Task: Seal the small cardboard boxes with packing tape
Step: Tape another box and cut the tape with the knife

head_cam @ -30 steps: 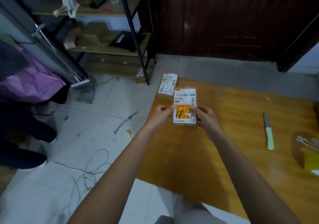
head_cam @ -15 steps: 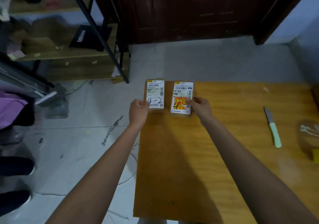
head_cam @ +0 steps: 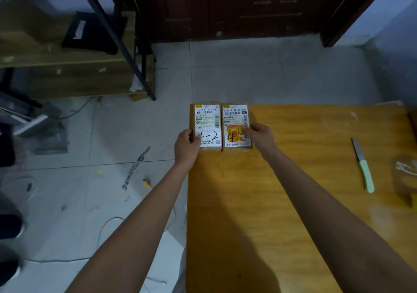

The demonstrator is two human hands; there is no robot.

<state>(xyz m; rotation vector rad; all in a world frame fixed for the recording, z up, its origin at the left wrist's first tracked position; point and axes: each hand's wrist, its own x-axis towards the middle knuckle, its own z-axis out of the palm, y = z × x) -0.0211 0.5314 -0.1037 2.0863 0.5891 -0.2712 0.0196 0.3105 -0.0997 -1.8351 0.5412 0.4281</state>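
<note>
- head view: your left hand grips the left box at its outer long edge, thumb lying over the white label near the handwritten "4-2", fingers curled down the side.
- your right hand grips the right box at its outer long edge, thumb and fingertips pinching over the label beside the orange patch.
- so neither hand is free or slack: each one is grasping its own box.
- the two boxes sit between your hands, flat, label side up, long sides touching or all but touching; you cannot tell whether a gap is left.
- both boxes lie at the far left corner of the table; the left box reaches the table's left edge, right under your left hand.
- both labels carry barcodes and a black marker scrawl; the finer print is too small to read.
- well to the right of your right hand, a knife with a pale green handle lies flat on the table, blade pointing away from you.
- further right again, at the frame's edge, a clear bag rests on the table; its contents are too blurred to tell.
- off to the left of your left hand, beyond the table, a shelf stands on the tiled floor.
- a loose cable trails over the floor under your left forearm.
</note>
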